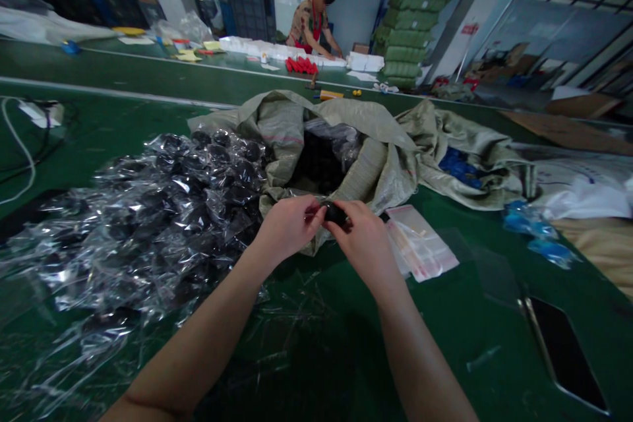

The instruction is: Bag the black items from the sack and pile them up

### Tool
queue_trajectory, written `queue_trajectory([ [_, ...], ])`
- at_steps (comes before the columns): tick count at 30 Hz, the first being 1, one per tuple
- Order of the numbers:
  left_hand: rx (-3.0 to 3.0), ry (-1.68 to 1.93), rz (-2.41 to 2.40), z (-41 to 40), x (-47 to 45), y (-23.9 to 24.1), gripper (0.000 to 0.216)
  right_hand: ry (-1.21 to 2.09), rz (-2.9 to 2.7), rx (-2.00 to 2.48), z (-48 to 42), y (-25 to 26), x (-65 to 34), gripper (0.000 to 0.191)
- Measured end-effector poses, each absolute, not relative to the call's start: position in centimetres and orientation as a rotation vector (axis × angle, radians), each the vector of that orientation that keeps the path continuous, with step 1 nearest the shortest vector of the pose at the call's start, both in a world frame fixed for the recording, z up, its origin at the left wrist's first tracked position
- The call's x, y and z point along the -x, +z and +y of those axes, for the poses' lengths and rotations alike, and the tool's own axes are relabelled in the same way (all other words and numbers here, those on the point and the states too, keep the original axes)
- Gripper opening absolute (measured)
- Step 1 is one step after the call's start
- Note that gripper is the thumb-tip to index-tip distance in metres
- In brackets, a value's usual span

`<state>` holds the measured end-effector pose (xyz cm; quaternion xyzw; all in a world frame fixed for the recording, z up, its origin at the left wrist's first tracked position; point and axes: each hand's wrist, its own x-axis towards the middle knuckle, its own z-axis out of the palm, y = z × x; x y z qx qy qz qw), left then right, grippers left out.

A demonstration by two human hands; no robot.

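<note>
Between my two hands, just in front of an open woven sack [366, 168], is a small round black object [335, 213] whose kind I cannot make out. My left hand [289, 224] is closed, its fingertips pinching the near left side of the object. From the other side my right hand [363, 231] grips the same object with thumb and fingers. Inside the sack lie more dark pieces [321, 161], partly in shadow. A large heap of black items in clear plastic bags [188, 204] spreads to the left. Flat clear bags [420, 244] rest right of my right hand.
A smartphone [566, 349] lies at the right front of the green table [316, 369]. Farther right are a second sack [469, 151] with blue items and blue bagged pieces [531, 221]. Across the table a person [314, 20] works beside white stacks. A cable [32, 165] lies left.
</note>
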<state>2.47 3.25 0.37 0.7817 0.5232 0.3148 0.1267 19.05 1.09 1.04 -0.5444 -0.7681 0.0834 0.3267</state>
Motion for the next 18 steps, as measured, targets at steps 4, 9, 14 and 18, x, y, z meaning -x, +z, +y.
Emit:
queue_trajectory([
  [4,-2.281,0.895,1.551,3.23,-2.49,0.49,0.026,0.219,-1.973,1.409,1.40,0.67,-19.01,0.030],
  [9,-2.286,0.900,1.594,3.39,-2.36,0.21,0.029,0.294,-1.952,1.378,1.31,0.90,-19.04,0.035],
  [14,-2.316,0.852,1.709,3.32,-2.46,0.08,0.031,0.330,-2.019,1.388,1.22,1.19,-19.12,0.037],
  [18,-2.349,0.823,1.777,3.08,-2.74,0.15,0.029,0.285,-2.055,1.429,1.30,1.05,-19.32,0.032],
])
